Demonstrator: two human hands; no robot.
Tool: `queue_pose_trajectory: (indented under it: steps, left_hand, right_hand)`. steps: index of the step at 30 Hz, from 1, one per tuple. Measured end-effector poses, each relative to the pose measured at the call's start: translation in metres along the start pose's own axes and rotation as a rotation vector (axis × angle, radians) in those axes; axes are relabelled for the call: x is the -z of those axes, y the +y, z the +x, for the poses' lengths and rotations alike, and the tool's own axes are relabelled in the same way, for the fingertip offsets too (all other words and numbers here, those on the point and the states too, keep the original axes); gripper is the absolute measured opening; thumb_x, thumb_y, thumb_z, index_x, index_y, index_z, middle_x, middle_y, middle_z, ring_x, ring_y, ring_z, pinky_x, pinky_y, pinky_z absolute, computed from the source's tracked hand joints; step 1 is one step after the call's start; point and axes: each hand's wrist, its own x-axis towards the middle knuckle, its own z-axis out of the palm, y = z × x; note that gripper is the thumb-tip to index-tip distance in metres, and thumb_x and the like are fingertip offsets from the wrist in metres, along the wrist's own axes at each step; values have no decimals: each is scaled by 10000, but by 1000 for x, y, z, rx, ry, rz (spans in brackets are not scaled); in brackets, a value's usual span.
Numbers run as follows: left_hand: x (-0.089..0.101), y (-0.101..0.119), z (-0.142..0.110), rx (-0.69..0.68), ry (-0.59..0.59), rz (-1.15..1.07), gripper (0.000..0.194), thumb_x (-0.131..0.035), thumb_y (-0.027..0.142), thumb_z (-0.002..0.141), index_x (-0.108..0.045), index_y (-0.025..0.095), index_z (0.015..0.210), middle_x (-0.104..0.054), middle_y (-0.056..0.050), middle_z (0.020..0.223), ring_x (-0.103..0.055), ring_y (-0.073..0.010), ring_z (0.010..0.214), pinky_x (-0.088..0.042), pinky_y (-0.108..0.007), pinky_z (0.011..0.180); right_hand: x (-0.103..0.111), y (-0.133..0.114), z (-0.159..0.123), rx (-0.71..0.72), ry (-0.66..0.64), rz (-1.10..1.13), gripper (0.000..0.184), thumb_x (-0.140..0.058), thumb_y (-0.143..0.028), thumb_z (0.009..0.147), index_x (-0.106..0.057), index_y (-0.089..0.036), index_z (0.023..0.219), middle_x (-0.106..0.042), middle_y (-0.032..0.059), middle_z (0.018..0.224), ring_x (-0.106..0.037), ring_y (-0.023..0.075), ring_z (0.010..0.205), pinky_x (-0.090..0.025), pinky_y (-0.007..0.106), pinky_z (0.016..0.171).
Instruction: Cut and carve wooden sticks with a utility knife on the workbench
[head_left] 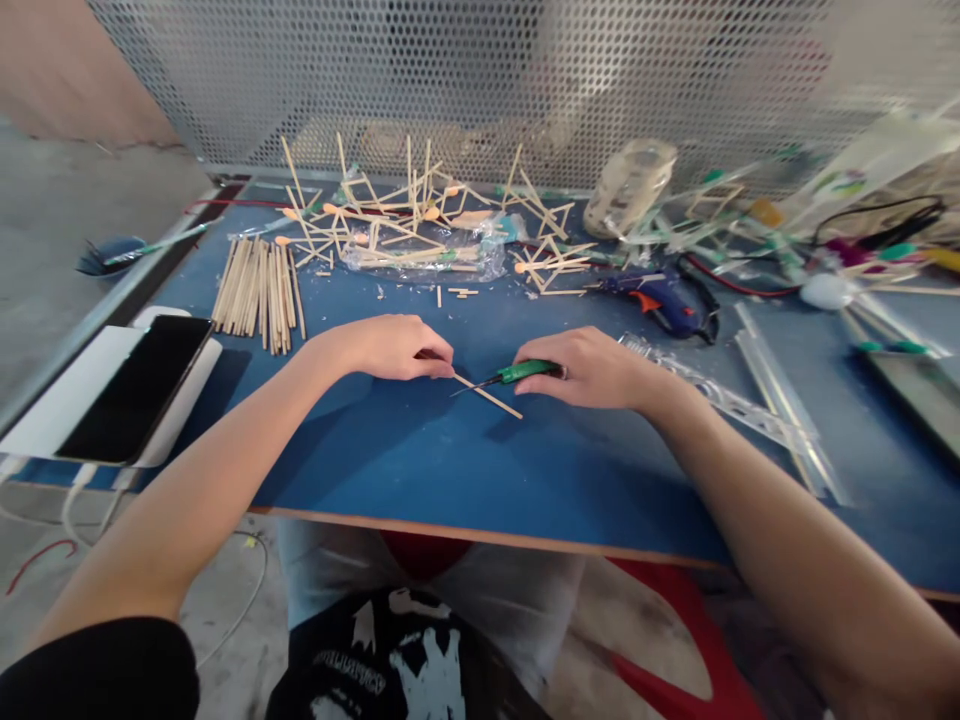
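My left hand (405,347) is closed, pinching the upper end of a thin wooden stick (499,403) that slants down to the right over the blue table. In my right hand (581,366) is a green-handled utility knife (525,371), gripped with its narrow dark blade pointing left. The blade crosses the stick a little to the right of my left fingertips; whether it has cut into the wood is too small to tell. A few short stick pieces (459,292) lie on the table beyond my hands.
A bundle of wooden sticks (256,290) lies at left, behind a phone (135,388). Glued stick frames (420,220) fill the back. A blue glue gun (667,298), a plastic jar (630,185) and clear strips (787,400) sit to the right. A perforated metal panel (480,80) stands behind.
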Motion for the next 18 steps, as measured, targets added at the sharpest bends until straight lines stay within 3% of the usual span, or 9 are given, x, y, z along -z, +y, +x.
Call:
queue_pose_trajectory:
  steps: [7,12,18]
  left_hand:
    - [0,3,-8,43,-9,-36,268,-492,373,971,-747,299,934,-732,24,749,-584,-105,562,-322,-262,527]
    - [0,0,-16,12,14,-102,278,-486,321,972,-759,273,955,-766,2,872,-654,-107,675,-388,-233,583]
    - [9,5,-20,45,-87,-201,253,-544,355,954,-780,274,914,-770,25,784,-616,-84,598,-392,-209,561]
  right_hand:
    - [3,-6,-3,0,-11,10,353,-519,-556,974,-706,-260,1013,-750,26,902,-643,174,734,-367,293,636]
    - [7,1,0,-9,100,99,355,-545,-483,977,-665,-276,1239,-741,59,1161,-692,231,969,-469,334,800]
    - [30,-4,-3,51,218,121,321,-555,-448,975,-668,-304,1238,-727,76,1157,-676,255,1018,-476,383,884]
